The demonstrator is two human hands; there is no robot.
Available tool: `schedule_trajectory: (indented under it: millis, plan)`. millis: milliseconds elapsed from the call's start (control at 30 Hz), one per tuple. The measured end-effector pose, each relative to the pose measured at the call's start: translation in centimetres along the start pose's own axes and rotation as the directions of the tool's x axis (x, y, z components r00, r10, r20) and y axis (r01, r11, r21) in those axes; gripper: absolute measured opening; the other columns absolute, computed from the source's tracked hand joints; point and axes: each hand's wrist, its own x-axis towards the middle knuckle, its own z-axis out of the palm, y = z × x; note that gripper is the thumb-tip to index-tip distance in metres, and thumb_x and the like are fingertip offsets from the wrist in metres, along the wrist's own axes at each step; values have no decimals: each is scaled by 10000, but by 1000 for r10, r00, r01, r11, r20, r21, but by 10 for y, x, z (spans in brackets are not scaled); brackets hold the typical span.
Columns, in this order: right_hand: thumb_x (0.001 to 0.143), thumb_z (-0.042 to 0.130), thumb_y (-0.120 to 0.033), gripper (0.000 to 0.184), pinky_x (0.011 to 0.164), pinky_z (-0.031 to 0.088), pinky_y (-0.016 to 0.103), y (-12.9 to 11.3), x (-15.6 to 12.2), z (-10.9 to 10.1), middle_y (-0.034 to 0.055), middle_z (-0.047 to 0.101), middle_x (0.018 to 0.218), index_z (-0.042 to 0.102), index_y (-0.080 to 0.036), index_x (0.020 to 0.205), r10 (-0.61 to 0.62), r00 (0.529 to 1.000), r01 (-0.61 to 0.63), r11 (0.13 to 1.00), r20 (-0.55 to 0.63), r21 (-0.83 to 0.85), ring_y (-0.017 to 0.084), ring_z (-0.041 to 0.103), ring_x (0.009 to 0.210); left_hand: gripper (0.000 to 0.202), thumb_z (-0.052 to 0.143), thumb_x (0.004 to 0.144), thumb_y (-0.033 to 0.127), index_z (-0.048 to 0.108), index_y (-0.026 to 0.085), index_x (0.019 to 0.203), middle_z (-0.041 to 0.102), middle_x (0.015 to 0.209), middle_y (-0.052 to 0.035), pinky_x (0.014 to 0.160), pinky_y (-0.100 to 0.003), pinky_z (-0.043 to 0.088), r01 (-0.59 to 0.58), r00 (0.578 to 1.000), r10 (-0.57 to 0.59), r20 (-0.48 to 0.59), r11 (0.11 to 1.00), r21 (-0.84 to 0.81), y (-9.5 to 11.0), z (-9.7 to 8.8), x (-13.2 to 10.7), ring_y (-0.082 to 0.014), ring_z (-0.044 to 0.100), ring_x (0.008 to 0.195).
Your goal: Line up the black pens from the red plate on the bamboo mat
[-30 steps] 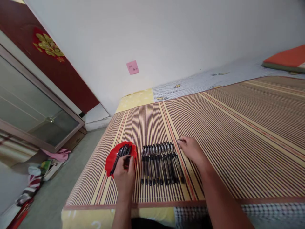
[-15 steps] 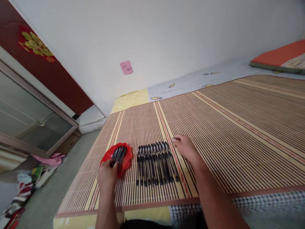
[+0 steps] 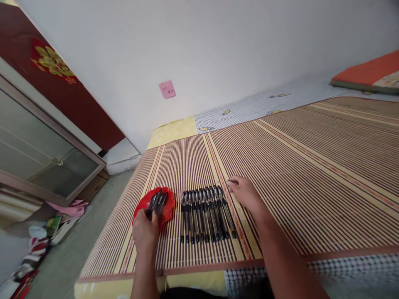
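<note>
My left hand [image 3: 146, 227] is closed round the lower ends of several black pens [image 3: 158, 201], over a red scalloped plate [image 3: 169, 207]. The tips of these pens point away from me, and part of the plate is hidden under the hand. To the right, a row of capped pens [image 3: 204, 214] with clear barrels lies side by side on a striped bamboo mat [image 3: 249, 166]. Just past the row's upper right end rests my right hand [image 3: 245, 192], its fingers curled in and no pen visible in them.
The mat covers a bed with a checked and yellow sheet [image 3: 173, 128]. A folded orange quilt [image 3: 368, 71] lies at the far right. Behind is a white wall with a pink note [image 3: 167, 89]. A glass-panelled door [image 3: 46, 145] and a heap of cloths [image 3: 39, 245] are on the left.
The view has shifted slightly, so everything sits a little further right. The pens in my left hand have fanned or turned slightly over the plate. My right hand stays by the row.
</note>
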Motion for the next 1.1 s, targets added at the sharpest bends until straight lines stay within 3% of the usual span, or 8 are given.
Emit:
schedule_trajectory:
  millis: [100, 167, 267, 333, 400, 633, 967, 1100]
  plan:
    - [872, 563, -319, 226, 678, 521, 296, -7, -1, -1, 98, 740, 872, 715, -161, 928, 7, 1000, -5, 994, -23, 106, 208, 700, 777, 244, 562, 815, 449, 577, 207, 845, 655, 766, -83, 662, -367, 448, 45, 999, -46, 6, 953, -301, 26, -13, -14, -276, 622, 711]
    - [871, 581, -330, 226, 656, 535, 285, -12, -2, -2, 94, 738, 875, 716, -160, 935, 19, 1000, -20, 968, 6, 249, 192, 701, 754, 289, 587, 819, 485, 585, 197, 839, 648, 748, -54, 664, -323, 458, 132, 985, -35, 172, 796, -591, 51, -18, -29, -229, 615, 708]
    - [861, 616, -362, 252, 610, 538, 258, -18, -3, -4, 96, 738, 931, 722, -158, 964, -21, 995, -27, 883, 97, 468, 167, 690, 748, 310, 629, 845, 490, 580, 184, 838, 598, 705, 1, 586, -234, 415, 418, 860, 83, 503, 450, -789, 91, -18, -53, -135, 534, 621]
    - [847, 647, -386, 281, 587, 529, 244, -22, -5, -5, 94, 733, 970, 724, -159, 995, -76, 981, -39, 820, 177, 571, 148, 676, 741, 320, 686, 820, 477, 566, 181, 836, 577, 704, 20, 553, -205, 389, 578, 776, 141, 615, 231, -782, 113, -14, -69, -102, 494, 589]
    - [829, 678, -399, 296, 569, 513, 229, -25, -7, -6, 80, 727, 968, 722, -168, 1008, -129, 957, -70, 765, 259, 641, 131, 660, 723, 335, 737, 787, 457, 562, 172, 809, 558, 688, 26, 536, -191, 374, 643, 732, 182, 656, 135, -754, 128, -8, -80, -86, 465, 571]
    - [736, 769, -359, 256, 525, 431, 216, -36, -13, -1, -36, 638, 671, 663, -178, 881, -191, 920, -117, 702, 344, 702, 83, 547, 544, 313, 664, 867, 449, 582, 160, 781, 533, 655, 21, 537, -196, 359, 644, 680, 309, 665, 181, -743, 147, 0, -95, -89, 431, 569]
    - [718, 781, -298, 223, 609, 458, 219, -45, -18, -6, -58, 607, 681, 627, -183, 829, -242, 879, -103, 744, 410, 661, 86, 576, 600, 338, 704, 838, 456, 569, 176, 971, 562, 661, 51, 460, -163, 362, 497, 793, 251, 555, 261, -828, 169, -7, -93, -61, 433, 486]
    - [674, 813, -362, 303, 652, 498, 241, -40, -16, -6, -39, 637, 698, 631, -184, 839, -168, 934, -129, 662, 314, 738, 108, 617, 637, 332, 686, 843, 479, 547, 182, 899, 536, 627, 62, 398, -154, 306, 469, 799, 267, 539, 284, -836, 169, -6, -97, -51, 382, 437]
